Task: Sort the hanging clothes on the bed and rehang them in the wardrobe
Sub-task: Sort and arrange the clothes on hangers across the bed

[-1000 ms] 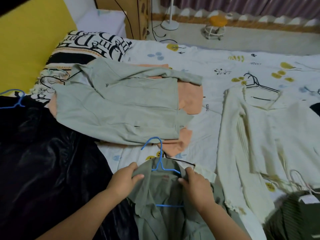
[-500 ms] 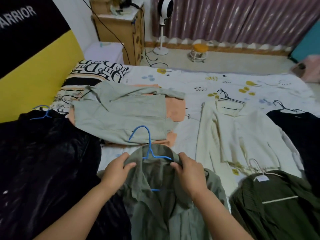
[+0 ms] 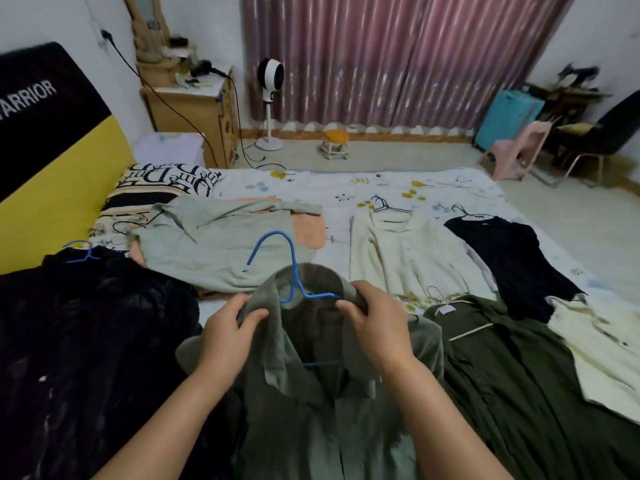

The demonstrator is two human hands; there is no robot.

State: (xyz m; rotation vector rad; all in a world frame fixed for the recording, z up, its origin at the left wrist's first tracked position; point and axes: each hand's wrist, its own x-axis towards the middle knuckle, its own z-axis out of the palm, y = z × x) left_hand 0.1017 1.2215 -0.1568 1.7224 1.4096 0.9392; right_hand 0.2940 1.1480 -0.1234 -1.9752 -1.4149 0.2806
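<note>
Head view gives me both hands low in the middle of the frame, working on one garment. My left hand (image 3: 227,336) pinches the left side of the collar of the grey-green shirt (image 3: 311,410), thumb on top and fingers curled under the cloth. My right hand (image 3: 375,323) is clamped the same way on the right side of the collar, where the arm of the blue hanger (image 3: 294,271) runs into the fabric. The hanger sits inside the shirt, its hook standing up and leaning away from me, and its lower bar shows through the open neck.

The shirt lies at the near edge of the bed (image 3: 433,183), between the black jacket (image 3: 86,341) on my left and the dark green garment (image 3: 519,375) on my right. Further up the bed lie a pale green top (image 3: 214,244) over something peach, a cream cardigan (image 3: 408,258) and a black dress (image 3: 509,258), each with a hanger at its neck.

I judge the step in hand to be squaring the collar on the hanger's shoulders, part of the sorting; none of the clothes looks rehung yet, and the wardrobe is not in view. Next I would want the collar seated evenly on both hanger arms, then one hand shifted to the hook so the shirt can be lifted clear without sliding off. The neck is open and loose, so one shoulder could slip if I lift lopsided
</note>
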